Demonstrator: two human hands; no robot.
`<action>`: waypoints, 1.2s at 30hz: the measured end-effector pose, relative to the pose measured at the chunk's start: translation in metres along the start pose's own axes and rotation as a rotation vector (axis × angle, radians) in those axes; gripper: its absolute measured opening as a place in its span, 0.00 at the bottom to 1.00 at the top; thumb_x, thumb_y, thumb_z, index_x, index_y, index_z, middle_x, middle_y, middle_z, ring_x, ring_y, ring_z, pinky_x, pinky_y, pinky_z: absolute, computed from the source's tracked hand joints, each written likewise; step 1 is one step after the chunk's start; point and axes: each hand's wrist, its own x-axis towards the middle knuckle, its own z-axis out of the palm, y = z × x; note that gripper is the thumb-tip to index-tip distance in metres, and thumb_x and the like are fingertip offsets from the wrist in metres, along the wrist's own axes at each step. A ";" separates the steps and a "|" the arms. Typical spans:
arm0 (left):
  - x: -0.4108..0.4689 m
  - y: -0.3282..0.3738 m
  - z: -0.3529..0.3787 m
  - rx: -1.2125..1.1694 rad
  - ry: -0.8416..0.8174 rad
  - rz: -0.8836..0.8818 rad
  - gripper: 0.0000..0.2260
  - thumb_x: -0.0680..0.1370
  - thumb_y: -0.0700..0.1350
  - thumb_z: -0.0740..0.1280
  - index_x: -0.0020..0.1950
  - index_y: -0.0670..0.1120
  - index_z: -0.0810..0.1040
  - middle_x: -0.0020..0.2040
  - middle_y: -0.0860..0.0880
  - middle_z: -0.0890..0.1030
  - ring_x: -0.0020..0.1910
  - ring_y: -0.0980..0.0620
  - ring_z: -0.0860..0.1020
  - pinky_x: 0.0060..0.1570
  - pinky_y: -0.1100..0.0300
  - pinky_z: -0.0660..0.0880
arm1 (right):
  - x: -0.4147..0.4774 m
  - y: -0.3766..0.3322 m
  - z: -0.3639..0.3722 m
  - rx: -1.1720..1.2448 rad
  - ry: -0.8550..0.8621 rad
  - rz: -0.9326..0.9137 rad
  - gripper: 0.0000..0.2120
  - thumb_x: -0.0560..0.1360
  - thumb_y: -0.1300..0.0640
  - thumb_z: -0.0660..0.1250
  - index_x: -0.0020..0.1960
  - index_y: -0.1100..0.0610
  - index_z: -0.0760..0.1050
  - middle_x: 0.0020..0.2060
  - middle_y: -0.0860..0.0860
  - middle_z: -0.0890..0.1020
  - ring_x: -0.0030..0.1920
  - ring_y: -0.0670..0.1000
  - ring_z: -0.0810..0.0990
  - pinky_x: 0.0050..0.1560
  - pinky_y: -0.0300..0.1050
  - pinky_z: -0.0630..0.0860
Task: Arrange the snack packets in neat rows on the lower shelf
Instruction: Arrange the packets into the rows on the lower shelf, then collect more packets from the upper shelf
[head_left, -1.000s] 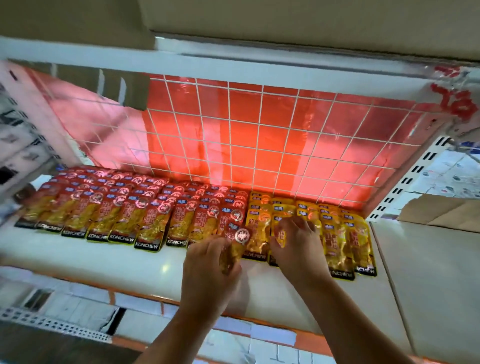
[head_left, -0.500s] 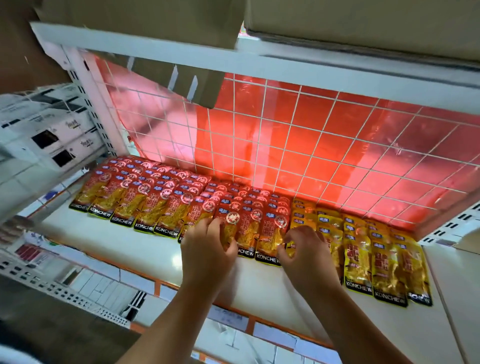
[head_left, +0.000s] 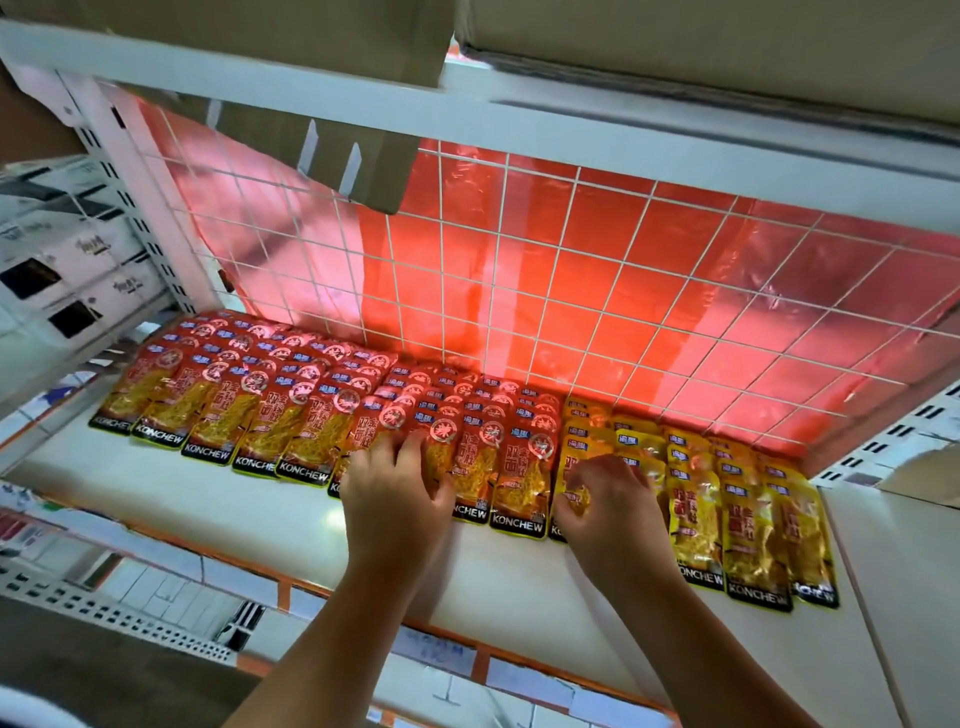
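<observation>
Foil-faced snack pouches fill the middle of the frame, and both bare hands are on them. The left grip (head_left: 395, 499), at lower centre, has its fingers bent over the front row of the red packets (head_left: 519, 483). Its thumb is tucked at the side, and it seems to hold one pouch near its bottom seam. The right grip (head_left: 608, 514), just beside it toward the frame's right, pinches the lower part of the nearest of the yellow packets (head_left: 696, 514) between curled fingers and thumb.

Both kinds of packet lie flat on the white lower shelf (head_left: 208, 499), overlapped like roof shingles. The red rows run from the centre to the left of the frame, and the yellow rows from the centre to the right.

The pouches look thin, light and floppy, with a glossy skin that is likely slippery. Sliding one would probably drag its neighbours out of line. The flat sealed band at the bottom, printed KONCHEW, looks like the firmest place to pinch. The filling looks like thin strips and may crush if squeezed in the middle.

Behind the rows stands a white wire grid (head_left: 571, 291) backed by shiny red film. Cardboard boxes (head_left: 675, 31) sit on the shelf above, along the top of the frame.
</observation>
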 end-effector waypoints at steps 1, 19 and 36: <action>0.000 0.000 0.000 0.005 0.001 0.001 0.24 0.70 0.51 0.76 0.65 0.45 0.81 0.54 0.45 0.82 0.49 0.43 0.75 0.50 0.46 0.77 | 0.000 0.000 0.000 0.002 0.001 -0.004 0.08 0.72 0.52 0.74 0.48 0.54 0.79 0.48 0.49 0.79 0.50 0.54 0.77 0.48 0.51 0.78; 0.032 0.057 -0.047 -0.256 0.002 0.195 0.22 0.75 0.58 0.67 0.66 0.49 0.78 0.62 0.49 0.79 0.60 0.44 0.75 0.58 0.45 0.73 | 0.017 -0.034 -0.049 0.020 0.135 -0.021 0.09 0.72 0.54 0.75 0.50 0.55 0.80 0.50 0.53 0.81 0.52 0.57 0.78 0.52 0.51 0.76; 0.063 0.276 -0.201 -0.898 0.170 0.883 0.17 0.76 0.49 0.65 0.63 0.45 0.80 0.58 0.48 0.83 0.58 0.44 0.79 0.58 0.51 0.75 | -0.025 -0.061 -0.300 -0.107 0.740 -0.015 0.13 0.68 0.55 0.68 0.52 0.55 0.80 0.48 0.50 0.81 0.51 0.54 0.78 0.56 0.50 0.73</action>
